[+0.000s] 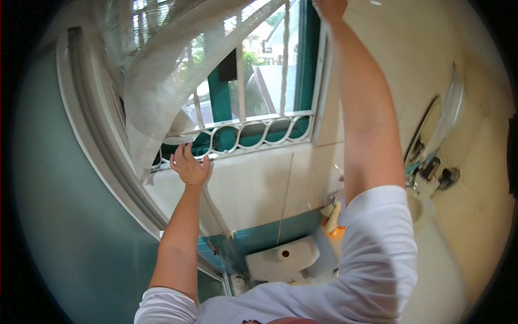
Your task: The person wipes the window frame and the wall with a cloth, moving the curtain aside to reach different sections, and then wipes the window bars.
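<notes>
My left hand [190, 166] rests with spread fingers at the lower edge of the window, its fingertips against the white metal grille [249, 134]. A sheer white curtain [156, 102] hangs across the window's left part, just beside that hand, and sweeps up to the upper right. My right arm reaches up past the window's right side. Only part of my right hand [331, 8] shows at the top edge, near the curtain's upper end; its fingers are out of frame, so what it holds is hidden.
Below the window are a white toilet tank [283, 260] and an orange-and-cream item [335, 221]. On the right wall hangs a round mirror [423, 130], above a sink [415, 208]. A curved pale frame [91, 140] and a grey-green panel [59, 216] stand at left.
</notes>
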`<state>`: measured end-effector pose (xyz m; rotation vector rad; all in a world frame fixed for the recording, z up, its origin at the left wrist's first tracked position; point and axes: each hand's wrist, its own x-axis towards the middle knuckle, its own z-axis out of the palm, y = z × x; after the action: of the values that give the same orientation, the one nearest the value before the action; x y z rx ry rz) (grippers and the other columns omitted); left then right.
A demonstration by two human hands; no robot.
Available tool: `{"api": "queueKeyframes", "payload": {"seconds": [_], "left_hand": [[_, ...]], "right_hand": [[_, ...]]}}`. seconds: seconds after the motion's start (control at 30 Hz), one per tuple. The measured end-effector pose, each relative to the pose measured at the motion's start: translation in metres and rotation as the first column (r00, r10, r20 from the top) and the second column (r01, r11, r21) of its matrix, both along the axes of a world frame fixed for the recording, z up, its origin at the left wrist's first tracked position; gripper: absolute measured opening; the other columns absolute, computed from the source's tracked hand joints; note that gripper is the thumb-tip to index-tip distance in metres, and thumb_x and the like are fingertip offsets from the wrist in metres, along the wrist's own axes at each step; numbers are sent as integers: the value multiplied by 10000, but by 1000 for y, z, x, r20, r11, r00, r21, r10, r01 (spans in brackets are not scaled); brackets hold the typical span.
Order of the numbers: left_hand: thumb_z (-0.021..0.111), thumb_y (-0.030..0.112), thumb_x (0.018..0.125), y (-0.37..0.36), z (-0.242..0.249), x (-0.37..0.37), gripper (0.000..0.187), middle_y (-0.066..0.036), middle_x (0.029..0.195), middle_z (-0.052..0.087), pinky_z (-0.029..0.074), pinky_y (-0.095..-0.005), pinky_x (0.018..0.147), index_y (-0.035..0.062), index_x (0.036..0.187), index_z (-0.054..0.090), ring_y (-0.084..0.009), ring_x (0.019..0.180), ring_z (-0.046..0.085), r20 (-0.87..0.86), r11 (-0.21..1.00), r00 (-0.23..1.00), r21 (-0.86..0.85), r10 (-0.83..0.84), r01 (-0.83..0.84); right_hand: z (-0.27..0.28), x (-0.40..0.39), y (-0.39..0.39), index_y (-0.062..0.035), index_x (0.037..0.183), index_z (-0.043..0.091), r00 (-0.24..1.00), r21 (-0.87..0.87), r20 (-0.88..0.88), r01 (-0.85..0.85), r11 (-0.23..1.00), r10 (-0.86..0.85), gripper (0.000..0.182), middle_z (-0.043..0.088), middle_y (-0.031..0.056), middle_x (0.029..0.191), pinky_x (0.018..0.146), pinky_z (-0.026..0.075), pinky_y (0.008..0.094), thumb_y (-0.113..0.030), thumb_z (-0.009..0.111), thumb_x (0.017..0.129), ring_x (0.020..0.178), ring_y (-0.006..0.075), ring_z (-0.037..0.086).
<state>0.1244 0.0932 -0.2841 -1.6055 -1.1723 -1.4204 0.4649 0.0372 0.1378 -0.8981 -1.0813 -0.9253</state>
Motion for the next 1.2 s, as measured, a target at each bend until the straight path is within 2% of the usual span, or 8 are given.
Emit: {"api": "queueKeyframes", "payload": {"seconds": [0.23, 0.47, 0.57, 0.77, 0.87, 1.0, 1.03, 1.2], "left_hand": [[627, 404, 706, -1, 1, 1, 619, -135, 1253, 417, 188, -501, 1011, 68, 1193, 447, -262, 1206, 352, 35, 1000, 999, -5, -10, 11], [635, 390, 702, -5, 4, 5, 582, -121, 1217, 437, 211, -502, 1001, 83, 1168, 471, -259, 1186, 371, 12, 1000, 1000, -25, -10, 10], [639, 391, 697, -7, 6, 7, 567, -112, 1195, 445, 219, -504, 999, 94, 1154, 483, -254, 1177, 379, 12, 999, 1000, -35, -2, 2], [636, 386, 693, -6, 7, 7, 545, -107, 1190, 449, 226, -501, 995, 99, 1133, 491, -253, 1166, 394, -28, 1000, 999, 21, 18, -18], [637, 381, 690, -5, 7, 5, 539, -110, 1190, 451, 228, -497, 990, 96, 1124, 494, -257, 1161, 400, -19, 1000, 999, 14, 26, -25], [639, 387, 685, -5, 6, 5, 542, -110, 1189, 453, 229, -500, 985, 94, 1118, 497, -258, 1161, 399, 8, 999, 999, 7, 34, -34], [639, 390, 683, -5, 6, 5, 543, -109, 1188, 454, 230, -501, 983, 95, 1116, 498, -258, 1161, 398, 11, 999, 999, 3, 32, -32], [636, 405, 685, -9, 7, 6, 562, -110, 1207, 444, 228, -500, 982, 101, 1135, 493, -250, 1176, 387, 11, 1000, 1000, 7, 28, -28]], "right_hand": [[46, 46, 45, -38, 919, 660, 735, 142, 480, 474, 869, -479, 262, 640, 176, 973, 731, 487, 421, -258, 533, 851, 849, 343, 615], [57, 35, 78, 17, 1044, 617, 878, -315, 246, 474, 823, -411, 340, 635, 197, 1025, 692, 508, 409, -260, 534, 865, 864, 292, 632], [54, -3, 23, 40, 1050, 603, 963, -668, 123, 260, 697, -241, 346, 642, 224, 963, 582, 501, 402, -250, 526, 879, 806, 311, 642], [46, 3, 36, 71, 1001, 599, 686, -279, -456, -715, 641, 567, 279, 653, 186, 821, 528, 453, 386, -171, 528, 881, 685, 289, 618], [55, 10, 73, 62, 918, 595, 922, -144, -385, -110, 983, 47, 200, 638, 181, 797, 543, 453, 399, -121, 544, 853, 662, 308, 596], [39, -17, 47, 57, 836, 579, 997, 353, 39, -74, 933, 64, 149, 615, 222, 754, 639, 474, 390, -86, 556, 799, 702, 368, 600], [27, -37, 5, 48, 848, 590, 956, 65, -1, -293, 954, 294, 144, 622, 209, 769, 681, 478, 385, -82, 536, 815, 731, 337, 608], [42, -5, 54, 29, 893, 643, 788, 89, 439, 440, 894, -432, 213, 648, 182, 896, 742, 492, 390, -132, 519, 829, 828, 296, 621]]}}
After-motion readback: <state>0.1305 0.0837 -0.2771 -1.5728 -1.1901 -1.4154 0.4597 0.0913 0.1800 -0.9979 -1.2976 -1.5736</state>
